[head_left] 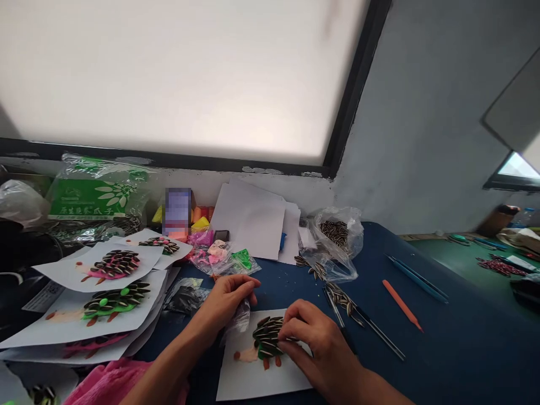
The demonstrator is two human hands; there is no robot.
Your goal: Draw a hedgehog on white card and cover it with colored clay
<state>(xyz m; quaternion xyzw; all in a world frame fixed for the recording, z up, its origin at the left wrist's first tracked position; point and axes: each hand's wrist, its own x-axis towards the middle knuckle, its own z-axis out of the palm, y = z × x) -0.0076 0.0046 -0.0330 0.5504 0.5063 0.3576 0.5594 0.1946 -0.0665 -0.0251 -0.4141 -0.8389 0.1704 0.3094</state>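
At the lower centre of the frame, a paper sheet [248, 382] bears a hedgehog of seeds [266, 333] and green clay [262, 353]. The right hand [316, 340] bends over its right side, fingertips bunched; whether they pinch a seed is hidden. The left hand [232, 295] curls above a plastic bag [239, 318], its grip unclear. The sheet looks light and bendy, best held by bare edges; the clay probably dents, the seeds seem stiff and slick.
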